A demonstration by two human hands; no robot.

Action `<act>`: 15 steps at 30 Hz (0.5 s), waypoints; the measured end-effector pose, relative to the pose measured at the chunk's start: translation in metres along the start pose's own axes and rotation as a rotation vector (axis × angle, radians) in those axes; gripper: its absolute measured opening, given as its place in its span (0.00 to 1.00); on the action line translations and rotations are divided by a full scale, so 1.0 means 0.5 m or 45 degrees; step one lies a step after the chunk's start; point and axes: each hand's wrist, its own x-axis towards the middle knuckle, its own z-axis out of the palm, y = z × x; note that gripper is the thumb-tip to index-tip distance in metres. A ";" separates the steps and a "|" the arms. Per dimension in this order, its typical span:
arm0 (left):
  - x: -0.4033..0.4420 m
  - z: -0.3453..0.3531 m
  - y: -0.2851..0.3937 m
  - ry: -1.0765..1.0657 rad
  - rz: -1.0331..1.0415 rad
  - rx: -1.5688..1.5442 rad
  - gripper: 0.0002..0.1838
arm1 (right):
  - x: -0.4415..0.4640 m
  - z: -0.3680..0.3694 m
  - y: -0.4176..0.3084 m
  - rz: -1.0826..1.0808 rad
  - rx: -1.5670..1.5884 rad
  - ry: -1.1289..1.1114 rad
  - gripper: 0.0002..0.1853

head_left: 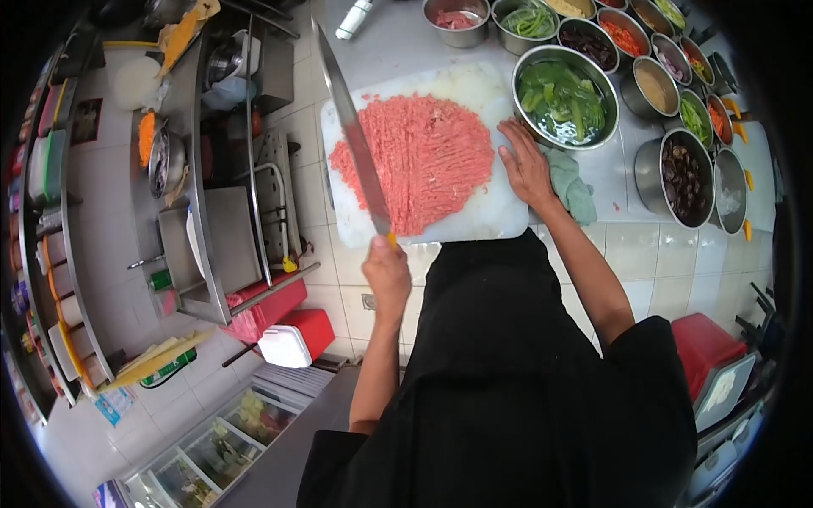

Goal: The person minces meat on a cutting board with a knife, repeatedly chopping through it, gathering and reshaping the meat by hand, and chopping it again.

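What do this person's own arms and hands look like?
The left hand and right hand are ungloved. Plain black sleeves end near the elbows, leaving the forearms bare. No watch or bracelet shows.

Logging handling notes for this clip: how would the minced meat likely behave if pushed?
The minced meat would probably yield and spread rather than slide whole, as its ridged surface looks soft and finely chopped. Stray bits at its edge suggest crumbs may break away.
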 end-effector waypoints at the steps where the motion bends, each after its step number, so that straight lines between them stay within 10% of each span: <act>1: 0.012 0.016 -0.072 0.007 0.097 0.083 0.36 | 0.009 0.001 0.001 0.002 -0.016 0.005 0.22; 2: 0.041 0.011 -0.159 -0.165 0.254 0.700 0.39 | 0.009 0.002 -0.002 0.012 -0.032 0.007 0.22; 5: 0.047 -0.011 -0.025 -0.321 -0.479 0.528 0.39 | 0.012 -0.004 0.005 0.012 -0.069 0.018 0.22; 10: 0.013 -0.003 -0.044 -0.038 -0.110 -0.084 0.36 | -0.001 -0.001 -0.005 0.042 -0.030 -0.013 0.22; 11: 0.022 0.009 -0.076 -0.075 0.199 0.421 0.36 | 0.004 0.003 -0.005 0.035 -0.026 -0.006 0.21; 15: 0.038 -0.020 -0.020 -0.230 -0.413 0.422 0.38 | 0.008 -0.009 -0.001 0.040 -0.033 0.001 0.21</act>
